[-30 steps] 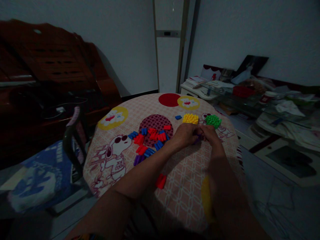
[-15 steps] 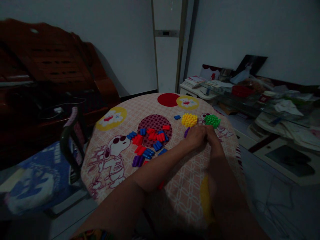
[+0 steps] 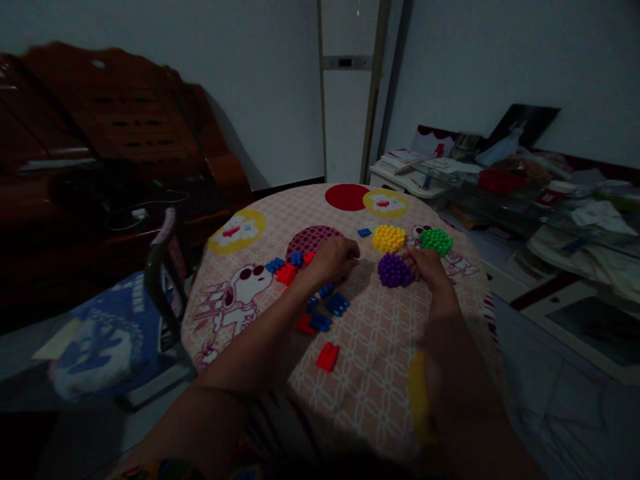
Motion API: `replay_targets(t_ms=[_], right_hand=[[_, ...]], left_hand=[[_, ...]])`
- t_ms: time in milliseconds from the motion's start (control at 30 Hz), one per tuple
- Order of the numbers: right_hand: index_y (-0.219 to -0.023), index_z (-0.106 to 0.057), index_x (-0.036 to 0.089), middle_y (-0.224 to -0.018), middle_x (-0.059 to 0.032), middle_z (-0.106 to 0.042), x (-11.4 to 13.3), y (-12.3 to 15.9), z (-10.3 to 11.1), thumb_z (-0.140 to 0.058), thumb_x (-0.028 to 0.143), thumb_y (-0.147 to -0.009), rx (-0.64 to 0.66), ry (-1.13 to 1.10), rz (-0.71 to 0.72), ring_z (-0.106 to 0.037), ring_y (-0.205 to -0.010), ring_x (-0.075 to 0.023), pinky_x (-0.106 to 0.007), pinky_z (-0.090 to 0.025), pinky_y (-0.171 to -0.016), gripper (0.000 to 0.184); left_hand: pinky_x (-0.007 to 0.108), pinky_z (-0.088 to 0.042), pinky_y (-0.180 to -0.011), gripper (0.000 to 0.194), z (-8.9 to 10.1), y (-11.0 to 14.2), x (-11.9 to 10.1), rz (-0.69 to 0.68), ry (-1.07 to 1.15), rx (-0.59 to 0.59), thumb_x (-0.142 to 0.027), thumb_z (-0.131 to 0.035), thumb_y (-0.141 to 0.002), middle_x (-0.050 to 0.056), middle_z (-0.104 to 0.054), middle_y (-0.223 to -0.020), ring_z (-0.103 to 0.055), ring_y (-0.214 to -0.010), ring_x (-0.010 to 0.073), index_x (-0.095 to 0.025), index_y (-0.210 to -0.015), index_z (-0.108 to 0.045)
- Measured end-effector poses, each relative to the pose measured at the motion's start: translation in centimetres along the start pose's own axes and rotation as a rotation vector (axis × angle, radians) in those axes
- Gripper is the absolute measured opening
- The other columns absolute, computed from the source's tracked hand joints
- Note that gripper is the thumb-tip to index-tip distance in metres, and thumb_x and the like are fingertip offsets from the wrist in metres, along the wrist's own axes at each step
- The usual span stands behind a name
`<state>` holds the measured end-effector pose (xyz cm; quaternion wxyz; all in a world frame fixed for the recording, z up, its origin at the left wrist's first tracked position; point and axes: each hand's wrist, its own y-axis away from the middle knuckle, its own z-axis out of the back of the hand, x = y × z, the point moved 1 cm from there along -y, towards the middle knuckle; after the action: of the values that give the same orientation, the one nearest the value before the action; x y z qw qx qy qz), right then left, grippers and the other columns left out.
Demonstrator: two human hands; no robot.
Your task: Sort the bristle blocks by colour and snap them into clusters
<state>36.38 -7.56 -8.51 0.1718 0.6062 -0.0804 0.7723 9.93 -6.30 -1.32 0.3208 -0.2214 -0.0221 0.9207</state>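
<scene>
A bunch of purple plastic building pieces (image 3: pixel 393 271) with rounded tops stands on the patterned tablecloth. My right hand (image 3: pixel 426 265) is at its right side, with bent fingers against it. To the left, my left hand (image 3: pixel 334 260) is over the loose red and blue pieces, its fingers loosely bent and apart, with nothing visible in them. Part of the loose heap is hidden by this hand and forearm. Blue pieces (image 3: pixel 338 305) and a red piece (image 3: pixel 328 357) lie closer to me. Behind the purple bunch are a yellow bunch (image 3: pixel 389 239) and a green bunch (image 3: pixel 436 242).
A single blue piece (image 3: pixel 365 233) lies left of the yellow bunch. The round table (image 3: pixel 370 373) has a chair (image 3: pixel 167 280) on its left. A cluttered glass-topped cabinet (image 3: pixel 530 213) stands on the right, and a wooden bench (image 3: pixel 115 120) at the back left.
My left hand has left my right hand and moved left to the loose pieces. The purple bunch, mostly covered before, now shows. The view has shifted slightly.
</scene>
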Motion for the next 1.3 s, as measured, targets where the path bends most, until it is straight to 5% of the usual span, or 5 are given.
replay_targets(t_ms=[233, 500, 633, 767, 1300], right_hand=[[-0.071, -0.068, 0.014, -0.047, 0.0007, -0.057, -0.6, -0.2, 0.2, -0.063, 0.042, -0.083, 0.005, -0.040, 0.025, -0.044, -0.034, -0.0089, -0.020, -0.031, -0.031, 0.030], [-0.073, -0.069, 0.013, -0.048, -0.0003, -0.058, -0.5, -0.2, 0.1, -0.061, 0.039, -0.081, -0.015, -0.027, -0.006, -0.044, -0.034, -0.0099, -0.021, -0.029, -0.031, 0.028], [-0.072, -0.068, 0.014, -0.049, -0.0009, -0.058, -0.5, -0.2, 0.1, -0.062, 0.042, -0.080, -0.002, -0.030, 0.005, -0.045, -0.035, -0.0101, -0.021, -0.030, -0.031, 0.030], [-0.072, -0.068, 0.015, -0.048, -0.0007, -0.057, -0.6, -0.3, 0.2, -0.061, 0.043, -0.081, 0.012, -0.038, 0.025, -0.045, -0.035, -0.0102, -0.021, -0.032, -0.031, 0.031], [-0.072, -0.066, 0.017, -0.045, 0.0010, -0.056, 0.4, 0.0, 0.7, -0.060, 0.042, -0.081, -0.121, -0.098, 0.035, -0.044, -0.031, -0.0087, -0.019, -0.028, -0.029, 0.027]], left_hand=[[0.023, -0.039, -0.065, 0.011, 4.4, 6.5, 4.2, 0.078, -0.060, 0.235, -0.020, -0.064, -0.078, 0.000, -0.073, -0.075, -0.064, -0.070, 0.0151, -0.019, -0.078, -0.074], [0.028, -0.042, -0.066, 0.011, 3.2, 11.4, 4.9, 0.246, -0.279, 0.347, -0.016, -0.066, -0.074, 0.006, -0.072, -0.083, -0.067, -0.081, 0.0235, -0.020, -0.082, -0.073], [0.030, -0.047, -0.076, 0.033, 2.7, 13.0, 5.0, 0.244, -0.325, 0.387, -0.018, -0.071, -0.072, 0.008, -0.071, -0.110, -0.067, -0.101, 0.0266, -0.022, -0.105, -0.070], [0.031, -0.048, -0.081, 0.044, 2.5, 13.9, 5.2, 0.245, -0.333, 0.403, -0.016, -0.070, -0.073, 0.010, -0.066, -0.121, -0.065, -0.108, 0.0273, -0.022, -0.115, -0.065], [0.027, -0.045, -0.072, 0.020, 3.0, 13.2, 5.8, 0.254, -0.237, 0.406, -0.016, -0.065, -0.074, 0.003, -0.073, -0.096, -0.067, -0.091, 0.0218, -0.023, -0.093, -0.067]])
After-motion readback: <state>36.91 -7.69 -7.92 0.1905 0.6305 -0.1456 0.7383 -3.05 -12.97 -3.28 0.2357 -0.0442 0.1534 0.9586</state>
